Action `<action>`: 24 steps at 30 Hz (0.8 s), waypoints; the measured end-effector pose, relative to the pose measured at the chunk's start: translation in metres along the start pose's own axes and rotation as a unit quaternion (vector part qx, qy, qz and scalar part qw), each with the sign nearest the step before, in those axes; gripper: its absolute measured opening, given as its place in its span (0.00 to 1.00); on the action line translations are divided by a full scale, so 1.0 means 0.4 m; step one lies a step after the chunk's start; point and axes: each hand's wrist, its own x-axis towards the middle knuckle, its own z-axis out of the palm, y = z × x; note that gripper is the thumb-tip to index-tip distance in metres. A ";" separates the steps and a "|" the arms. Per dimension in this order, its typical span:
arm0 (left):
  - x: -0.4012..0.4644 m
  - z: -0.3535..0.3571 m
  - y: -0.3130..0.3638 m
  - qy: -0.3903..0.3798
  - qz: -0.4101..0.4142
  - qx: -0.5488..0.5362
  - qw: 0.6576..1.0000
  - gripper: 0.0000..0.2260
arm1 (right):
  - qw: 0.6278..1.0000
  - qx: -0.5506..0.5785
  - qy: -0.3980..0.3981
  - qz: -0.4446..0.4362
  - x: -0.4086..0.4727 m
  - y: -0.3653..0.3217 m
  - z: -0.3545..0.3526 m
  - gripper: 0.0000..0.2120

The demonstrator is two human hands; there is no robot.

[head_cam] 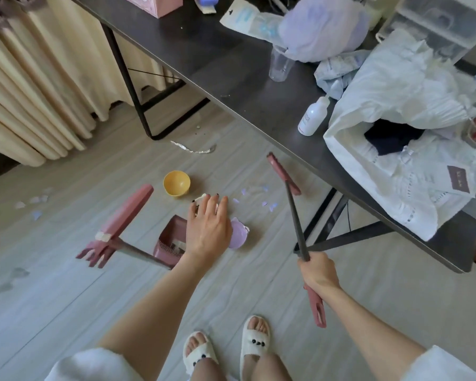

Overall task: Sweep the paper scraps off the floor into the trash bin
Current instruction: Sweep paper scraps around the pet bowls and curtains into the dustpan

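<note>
Currently the right hand (318, 273) is wrapped tight round the dark shaft of the broom (294, 215), whose pink head sits raised by the table edge (259, 111), off the floor. Left hand (208, 229) is spread flat, fingers straight, holding nothing — it hovers over the dustpan (168, 243), and I can't tell if it touches anything under it.

Paper scraps (267, 206) lie in a small lilac scatter just beyond the left hand, with a second batch (35, 204) well apart at far left. No trash bin in view that I can identify.

Risks as I judge them:
- Dustpan's long handle (127, 215) sticks up at a tilt with nothing gripping it — a nudge from the forearm could tip it and dump whatever is already in the pan.
- Yellow bowl (176, 182) and lilac lid-like object (239, 236) sit right by the scraps; a broad stroke drags them along or flicks them.
- Scraps are light; a fast sweep scatters them under the table.
- Far-left batch is easy to miss.
- Foil strip (193, 148) near the table leg may snag the bristles.
</note>
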 end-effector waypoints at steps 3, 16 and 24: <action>0.038 0.080 0.021 -0.035 -0.022 -0.070 0.997 0.15 | 0.999 -0.026 0.028 -0.016 0.077 -0.004 0.029 0.12; 0.341 0.672 0.031 -0.039 -0.011 -0.101 0.994 0.20 | 0.980 -0.118 0.156 -0.023 0.656 0.077 0.256 0.12; 0.372 0.817 0.003 -0.044 -0.018 -0.116 0.992 0.20 | 0.977 -0.139 0.148 -0.068 0.774 0.074 0.290 0.12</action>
